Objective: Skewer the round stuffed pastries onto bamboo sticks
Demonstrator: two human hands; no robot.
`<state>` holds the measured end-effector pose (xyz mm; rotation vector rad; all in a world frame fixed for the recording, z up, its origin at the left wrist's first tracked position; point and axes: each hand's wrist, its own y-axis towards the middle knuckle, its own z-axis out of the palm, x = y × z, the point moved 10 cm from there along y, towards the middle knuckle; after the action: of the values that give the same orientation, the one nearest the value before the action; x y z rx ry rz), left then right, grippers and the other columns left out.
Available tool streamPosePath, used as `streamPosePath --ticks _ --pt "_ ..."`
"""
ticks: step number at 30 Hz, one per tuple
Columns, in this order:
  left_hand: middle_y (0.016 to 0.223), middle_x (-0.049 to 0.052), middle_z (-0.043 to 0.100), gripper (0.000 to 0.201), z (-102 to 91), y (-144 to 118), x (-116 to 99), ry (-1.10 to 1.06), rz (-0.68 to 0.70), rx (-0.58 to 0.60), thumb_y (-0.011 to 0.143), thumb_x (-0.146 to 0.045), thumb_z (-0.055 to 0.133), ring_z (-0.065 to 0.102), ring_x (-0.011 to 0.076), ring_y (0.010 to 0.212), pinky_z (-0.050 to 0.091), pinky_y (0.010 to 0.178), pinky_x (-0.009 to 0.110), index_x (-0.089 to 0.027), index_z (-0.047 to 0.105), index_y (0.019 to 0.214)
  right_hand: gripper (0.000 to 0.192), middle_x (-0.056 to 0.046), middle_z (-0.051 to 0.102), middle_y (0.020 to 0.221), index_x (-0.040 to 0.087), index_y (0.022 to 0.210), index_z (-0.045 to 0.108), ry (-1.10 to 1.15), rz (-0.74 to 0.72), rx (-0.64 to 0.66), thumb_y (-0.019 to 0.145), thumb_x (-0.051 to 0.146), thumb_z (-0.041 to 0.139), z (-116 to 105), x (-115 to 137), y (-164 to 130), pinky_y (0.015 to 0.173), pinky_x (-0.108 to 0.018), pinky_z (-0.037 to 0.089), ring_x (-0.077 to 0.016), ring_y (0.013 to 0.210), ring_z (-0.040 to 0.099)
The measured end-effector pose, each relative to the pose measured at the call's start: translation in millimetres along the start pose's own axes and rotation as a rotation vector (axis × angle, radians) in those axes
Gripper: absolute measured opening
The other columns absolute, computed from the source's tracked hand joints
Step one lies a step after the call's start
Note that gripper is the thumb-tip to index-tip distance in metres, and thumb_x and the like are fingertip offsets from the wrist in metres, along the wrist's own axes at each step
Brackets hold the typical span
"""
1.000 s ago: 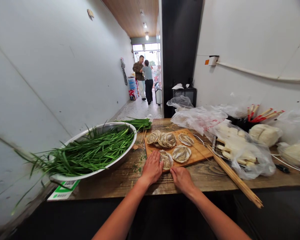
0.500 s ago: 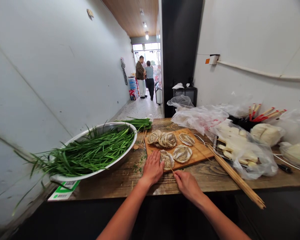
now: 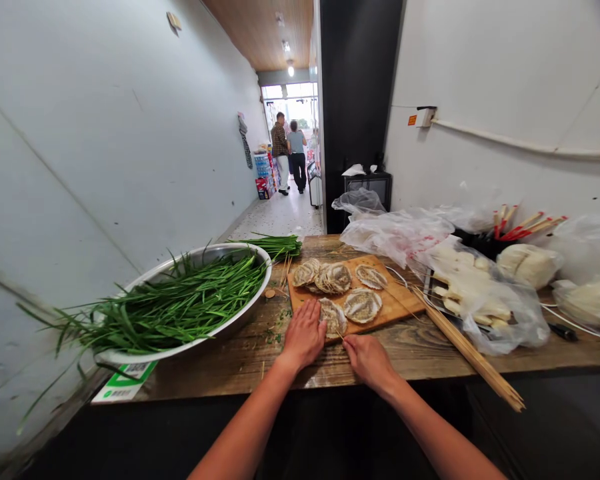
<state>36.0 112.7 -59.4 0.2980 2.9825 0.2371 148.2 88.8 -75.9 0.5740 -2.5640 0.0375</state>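
Head view. Left hand [image 3: 304, 335] lies palm down, fingers spread flat, pressing the near-left slice [image 3: 333, 317] at the near edge of the board [image 3: 400, 303]. Right hand [image 3: 367, 358] is just right of it on the table [image 3: 240, 357], fingers pinched shut on a skewer [image 3: 341, 335]. The skewer's long axis runs from the right fingertips up and left, tip pointing into the slice's near edge; only a short length shows.

Count on board: five round ridged slices, three in the far row, two in the near row.

One metal bowl [image 3: 253, 257] of green chives [image 3: 175, 307] left of the board. One bundle of bare sticks [image 3: 467, 353] right of it, lying diagonally, near end over the table edge. Two people [image 3: 290, 150] stand far down the corridor.
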Motion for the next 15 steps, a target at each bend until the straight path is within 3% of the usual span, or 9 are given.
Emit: streamPosePath --ticks 5,7,11,15 --pt "0.141 0.014 0.036 0.054 2.2 2 7 -0.141 -0.011 -0.012 0.09 -0.035 0.031 0.027 0.0224 0.133 0.019 0.112 0.04 -0.005 0.039 0.133 0.029 -0.011 0.069 0.077 0.014 0.074 0.065 0.014 0.068 -0.022 0.087 0.019 0.039 -3 0 6 0.061 -0.025 0.034 -0.0189 0.072 0.063" --pt "0.141 0.013 0.036 0.053 -0.3 0 24 -0.325 -0.095 -0.063 0.091 -0.034 0.027 0.029 0.0197 0.132 0.021 0.112 0.037 -0.004 0.037 0.134 0.027 -0.009 0.069 0.074 0.015 0.075 0.064 0.113 0.108 -0.035 0.087 0.021 0.04 -7 -5 2 0.06 -0.024 0.034 -0.0174 0.069 0.062" --pt "0.137 0.014 0.042 0.051 -8.7 -20 75 -0.752 -0.353 -0.288 0.089 -0.03 0.033 0.039 0.0193 0.127 0.03 0.108 0.034 -0.004 0.039 0.132 0.02 -0.002 0.063 0.06 0.015 0.074 0.062 0.333 0.097 -0.023 0.082 0.022 0.045 -9 -14 -20 0.053 -0.022 0.033 -0.0133 0.055 0.056" --pt "0.129 0.013 0.052 0.04 -7.7 -37 79 -1.152 -0.446 -0.322 0.085 -0.027 0.046 0.049 0.0211 0.118 0.037 0.103 0.036 -0.01 0.052 0.121 0.027 0.002 0.052 0.047 0.015 0.072 0.059 0.549 0.117 -0.058 0.085 0.028 0.039 -7 -18 -48 0.048 -0.022 0.033 -0.0116 0.045 0.048"
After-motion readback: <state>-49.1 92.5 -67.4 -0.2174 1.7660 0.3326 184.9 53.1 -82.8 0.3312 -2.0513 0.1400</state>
